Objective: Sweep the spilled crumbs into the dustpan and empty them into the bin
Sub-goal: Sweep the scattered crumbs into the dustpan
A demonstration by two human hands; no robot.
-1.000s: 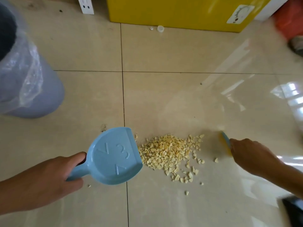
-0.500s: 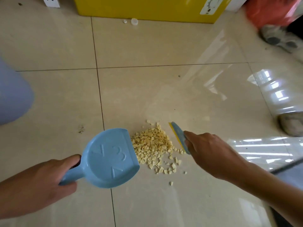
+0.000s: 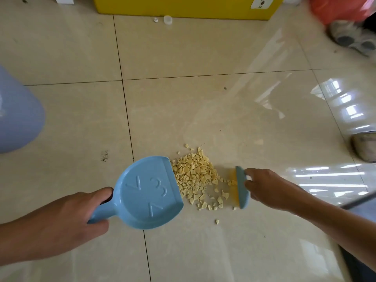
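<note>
A pile of pale yellow crumbs (image 3: 194,174) lies on the beige tiled floor, with a few loose bits trailing toward me. My left hand (image 3: 61,222) grips the handle of a light blue dustpan (image 3: 148,192), whose open edge touches the left side of the pile. My right hand (image 3: 264,188) holds a small blue brush (image 3: 242,188) with yellow bristles, set on the floor just right of the crumbs. The bin (image 3: 16,119), lavender-blue, shows only partly at the left edge.
A yellow box (image 3: 183,7) stands at the far side with a small white cap (image 3: 167,19) before it. Worn shoes (image 3: 352,37) and a red bag sit at the top right. Another shoe (image 3: 366,147) lies at the right edge.
The brush pushed the crumbs left into a tighter pile against the dustpan, then drew back to the right and toward me. The dustpan stayed put while the view shifted.
</note>
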